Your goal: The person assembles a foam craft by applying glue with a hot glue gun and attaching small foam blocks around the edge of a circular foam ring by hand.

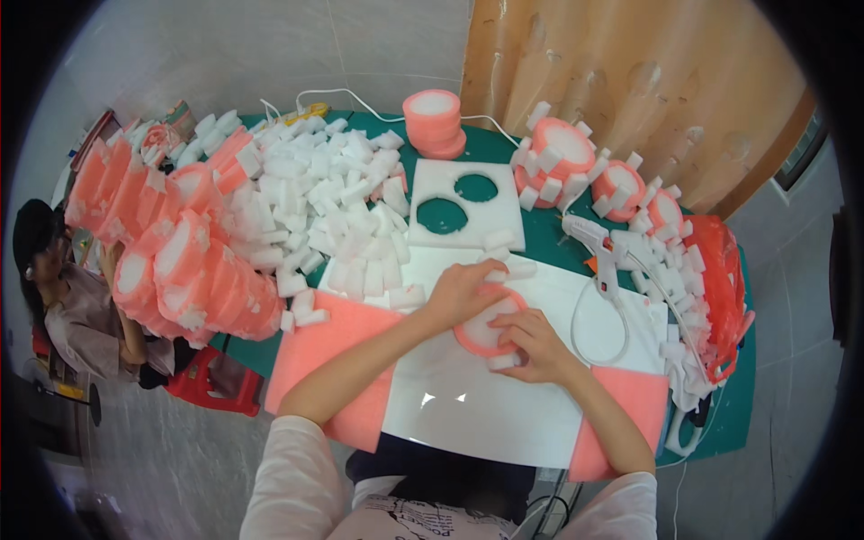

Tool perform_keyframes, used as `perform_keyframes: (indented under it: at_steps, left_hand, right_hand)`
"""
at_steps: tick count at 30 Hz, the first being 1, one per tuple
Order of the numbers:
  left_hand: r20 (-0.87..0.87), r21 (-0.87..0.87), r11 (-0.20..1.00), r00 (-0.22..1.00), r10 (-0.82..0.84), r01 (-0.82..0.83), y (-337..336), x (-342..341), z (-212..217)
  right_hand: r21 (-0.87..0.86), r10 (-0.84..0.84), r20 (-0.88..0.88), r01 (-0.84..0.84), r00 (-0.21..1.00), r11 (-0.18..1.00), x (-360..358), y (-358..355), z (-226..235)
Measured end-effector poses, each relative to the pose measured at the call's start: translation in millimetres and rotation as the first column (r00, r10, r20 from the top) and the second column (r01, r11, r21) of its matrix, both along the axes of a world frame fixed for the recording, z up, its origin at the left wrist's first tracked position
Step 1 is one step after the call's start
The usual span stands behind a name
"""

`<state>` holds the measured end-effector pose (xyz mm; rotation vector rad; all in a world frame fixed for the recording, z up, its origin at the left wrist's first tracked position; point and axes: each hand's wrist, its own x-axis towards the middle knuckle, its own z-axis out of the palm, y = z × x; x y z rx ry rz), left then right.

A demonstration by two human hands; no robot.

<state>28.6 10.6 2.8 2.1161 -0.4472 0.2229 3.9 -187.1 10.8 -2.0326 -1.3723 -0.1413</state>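
A round foam disc (480, 337) with a pink rim and white centre rests on a glossy white board (477, 400) in front of me. My left hand (461, 295) grips its far left edge with curled fingers, close to white foam blocks (520, 270) just beyond. From the right, my right hand (538, 346) clasps the disc's edge, fingers bent over the rim. A small white foam block (502, 362) sits at the near edge of the disc by my right thumb; whether it is attached, I cannot tell.
White foam blocks (315, 189) are heaped left of pink foam discs (434, 121). A glue gun (596, 247) stands right, its cable looping over the board. Finished-looking discs with blocks (562, 148) lie behind it. Pink foam sheets (346, 360) flank the board. Another person (94, 310) sits left.
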Motion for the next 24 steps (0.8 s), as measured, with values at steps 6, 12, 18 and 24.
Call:
perform_keyframes:
  at_steps: [6, 12, 18, 24]
  left_hand:
    - [-0.044, 0.01, 1.0, 0.999, 0.018, -0.018, -1.1, 0.3, -11.9]
    - [0.021, -0.155, 0.988, 1.0, 0.017, -0.014, 0.0, 8.6, -13.8]
    - [-0.075, -0.023, 0.999, 0.996, 0.039, -0.04, -7.5, 6.1, -3.5]
    - [-0.12, -0.098, 0.994, 0.992, 0.04, -0.052, -2.7, 0.1, -14.0]
  right_hand:
    - [-0.031, -0.016, -0.046, 0.014, 0.999, 0.999, -9.5, 4.2, -2.3]
    - [-0.061, -0.033, -0.055, 0.029, 0.998, 0.998, 2.6, 4.2, 1.3]
    - [-0.113, 0.0, -0.058, -0.006, 0.998, 0.994, 2.9, -7.1, 15.0]
    - [-0.051, 0.003, 0.037, -0.001, 0.999, 0.999, -12.3, 1.4, 0.6]
